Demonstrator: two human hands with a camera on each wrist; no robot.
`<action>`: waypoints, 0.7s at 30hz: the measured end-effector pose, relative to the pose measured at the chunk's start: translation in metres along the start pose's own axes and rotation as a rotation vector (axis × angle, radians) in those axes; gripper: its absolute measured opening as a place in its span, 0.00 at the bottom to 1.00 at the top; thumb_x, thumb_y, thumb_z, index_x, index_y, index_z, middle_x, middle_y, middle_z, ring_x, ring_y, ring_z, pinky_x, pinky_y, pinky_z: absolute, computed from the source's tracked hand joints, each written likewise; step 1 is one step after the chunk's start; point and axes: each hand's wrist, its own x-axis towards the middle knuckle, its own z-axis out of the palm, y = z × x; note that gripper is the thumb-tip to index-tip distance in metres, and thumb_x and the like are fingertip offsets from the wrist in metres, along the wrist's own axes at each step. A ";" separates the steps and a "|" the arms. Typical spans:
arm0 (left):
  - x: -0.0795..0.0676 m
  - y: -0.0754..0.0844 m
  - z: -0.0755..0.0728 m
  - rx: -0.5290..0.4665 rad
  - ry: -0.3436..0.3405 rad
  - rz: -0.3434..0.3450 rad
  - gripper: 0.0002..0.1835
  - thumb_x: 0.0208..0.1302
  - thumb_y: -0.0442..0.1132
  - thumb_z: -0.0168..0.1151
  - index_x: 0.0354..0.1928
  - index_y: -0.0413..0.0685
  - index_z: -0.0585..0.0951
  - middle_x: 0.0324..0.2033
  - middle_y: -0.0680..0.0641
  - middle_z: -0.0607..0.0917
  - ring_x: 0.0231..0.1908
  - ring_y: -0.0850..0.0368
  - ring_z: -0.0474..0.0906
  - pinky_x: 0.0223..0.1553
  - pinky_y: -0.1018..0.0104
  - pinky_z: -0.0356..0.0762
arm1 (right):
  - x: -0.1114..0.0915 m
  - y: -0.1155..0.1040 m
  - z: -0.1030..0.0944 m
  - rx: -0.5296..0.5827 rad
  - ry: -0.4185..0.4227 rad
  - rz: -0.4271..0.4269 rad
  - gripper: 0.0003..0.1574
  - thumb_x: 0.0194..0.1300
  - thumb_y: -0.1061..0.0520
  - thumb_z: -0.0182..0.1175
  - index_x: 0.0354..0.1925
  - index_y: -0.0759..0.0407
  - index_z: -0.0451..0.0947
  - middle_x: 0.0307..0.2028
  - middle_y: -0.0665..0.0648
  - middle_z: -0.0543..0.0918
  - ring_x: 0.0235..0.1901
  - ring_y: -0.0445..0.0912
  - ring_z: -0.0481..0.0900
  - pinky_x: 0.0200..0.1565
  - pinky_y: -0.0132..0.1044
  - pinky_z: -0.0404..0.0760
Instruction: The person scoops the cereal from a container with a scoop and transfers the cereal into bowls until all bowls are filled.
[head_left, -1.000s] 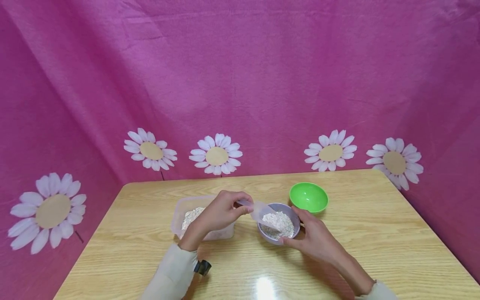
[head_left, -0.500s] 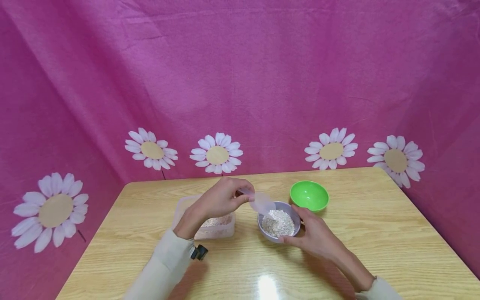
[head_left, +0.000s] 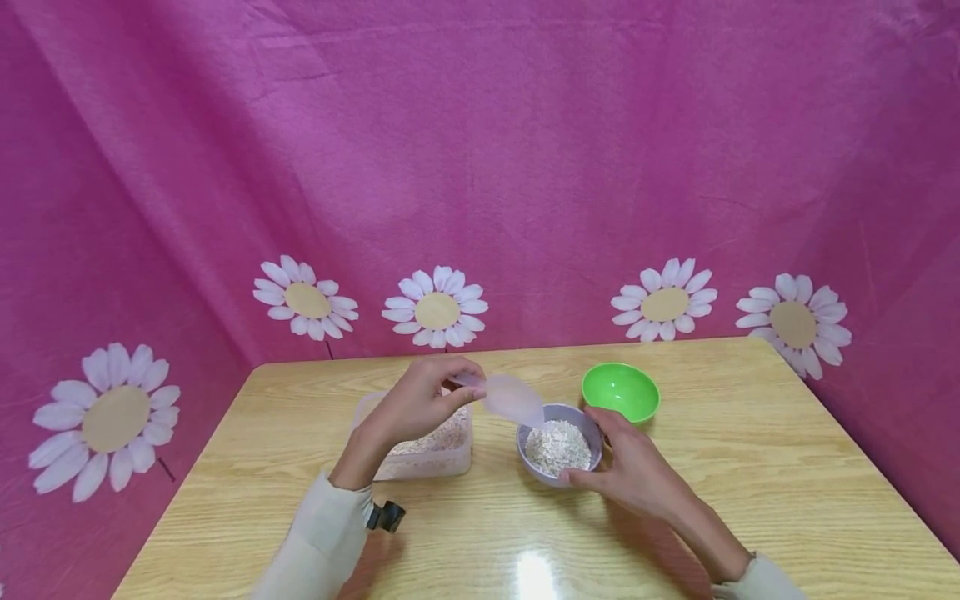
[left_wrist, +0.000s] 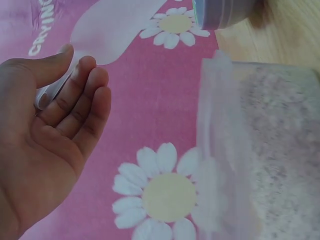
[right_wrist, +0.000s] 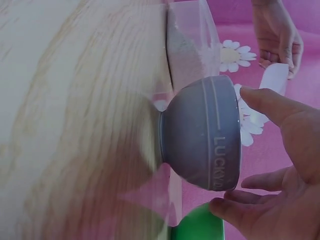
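My left hand (head_left: 427, 400) pinches the handle of a translucent pale scoop (head_left: 514, 398) between thumb and fingers. The scoop's tip hangs over the left rim of a purple-grey bowl (right_wrist: 200, 132), and no flakes show on it. Pale oat-like flakes (head_left: 558, 447) fill much of this bowl, which stands upright on the table. My right hand (head_left: 633, 467) holds the bowl from the right, thumb at the near rim and fingers at the far rim. Beneath my left hand is a translucent box (head_left: 423, 465) with more flakes (left_wrist: 280, 150) inside, partly hidden by the arm in the head view.
A green bowl (head_left: 621, 392) stands just behind and right of the purple-grey one. The wooden table (head_left: 465, 542) ends at the back against a pink curtain (head_left: 480, 167) printed with daisies.
My left hand has lifted and tilted the scoop out of the flakes in the bowl, then drawn it back leftward. The right hand has stayed on the bowl.
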 end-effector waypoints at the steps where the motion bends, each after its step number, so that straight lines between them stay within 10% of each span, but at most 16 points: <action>1: -0.003 -0.002 0.000 -0.011 0.016 -0.010 0.06 0.74 0.36 0.69 0.49 0.46 0.88 0.39 0.51 0.91 0.40 0.63 0.84 0.47 0.64 0.85 | 0.000 -0.001 0.000 -0.002 0.006 -0.004 0.62 0.54 0.45 0.85 0.75 0.72 0.68 0.70 0.71 0.78 0.68 0.66 0.79 0.69 0.64 0.76; 21: -0.069 -0.057 -0.022 -0.073 0.257 -0.248 0.08 0.74 0.36 0.70 0.52 0.46 0.87 0.39 0.44 0.93 0.40 0.52 0.90 0.35 0.68 0.78 | 0.017 -0.030 0.012 -0.038 0.007 -0.015 0.61 0.56 0.43 0.83 0.76 0.69 0.68 0.74 0.69 0.74 0.74 0.65 0.72 0.73 0.63 0.72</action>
